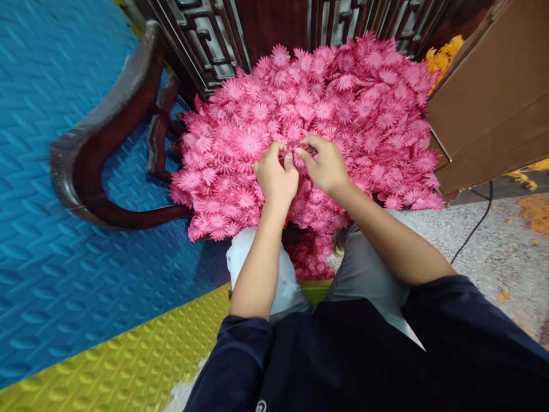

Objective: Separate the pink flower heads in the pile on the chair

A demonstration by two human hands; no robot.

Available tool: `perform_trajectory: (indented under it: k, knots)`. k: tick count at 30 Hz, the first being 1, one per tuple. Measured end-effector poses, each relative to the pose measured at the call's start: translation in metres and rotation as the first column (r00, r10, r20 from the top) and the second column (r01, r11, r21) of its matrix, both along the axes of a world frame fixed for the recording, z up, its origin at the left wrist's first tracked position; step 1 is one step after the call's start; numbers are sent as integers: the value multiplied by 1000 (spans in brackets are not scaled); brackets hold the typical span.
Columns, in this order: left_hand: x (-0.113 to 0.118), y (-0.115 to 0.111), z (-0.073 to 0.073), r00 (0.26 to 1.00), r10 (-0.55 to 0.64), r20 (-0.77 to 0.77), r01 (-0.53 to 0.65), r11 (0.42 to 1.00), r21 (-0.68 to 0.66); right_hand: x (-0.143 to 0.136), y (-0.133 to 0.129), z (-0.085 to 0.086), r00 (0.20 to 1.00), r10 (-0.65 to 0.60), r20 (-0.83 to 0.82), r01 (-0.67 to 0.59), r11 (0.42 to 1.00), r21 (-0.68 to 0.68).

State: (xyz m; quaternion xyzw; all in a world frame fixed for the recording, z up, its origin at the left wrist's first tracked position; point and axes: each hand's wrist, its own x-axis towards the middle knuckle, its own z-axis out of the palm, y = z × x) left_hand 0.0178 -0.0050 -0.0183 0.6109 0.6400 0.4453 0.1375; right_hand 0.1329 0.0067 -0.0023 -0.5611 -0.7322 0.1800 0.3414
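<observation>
A large heap of pink artificial flower heads (pixel 304 109) lies in front of me, and both my hands are over its middle. My left hand (pixel 278 174) pinches a small pink flower piece (pixel 293 145) between thumb and fingers. From the other side my right hand (pixel 325 163) is closed on the same piece, thumb against forefinger. The fingertips almost meet, and much of the piece is hidden behind them. More pink flowers (pixel 311 252) show lower down between my knees.
A dark curved wooden armrest (pixel 98 143) is at the left over blue textured matting (pixel 38 257). Dark latticed wood panels (pixel 274 28) stand behind the heap. A brown cardboard box (pixel 493 97) is at the right, with orange pieces (pixel 446 57) beside it. A black cable (pixel 476 226) crosses the speckled floor.
</observation>
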Motion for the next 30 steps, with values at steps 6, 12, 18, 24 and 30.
perform_trajectory:
  k: [6,12,18,24,30]
  knots:
    - [3,-3,2,993,108,53,-112,991,79,-7,-14,14,994,-15,109,1,993,121]
    - [2,-4,3,998,68,-6,-67,991,115,-4,-11,15,1000,17,20,-19,996,93]
    - [7,-6,3,995,94,24,-95,995,18,9,-2,23,993,80,90,-83,996,35]
    - [14,-12,10,994,108,-14,-108,994,30,7,-1,21,994,-41,97,33,996,82]
    - [19,-15,10,993,110,-49,-105,990,94,1,-4,17,990,-124,62,122,991,48]
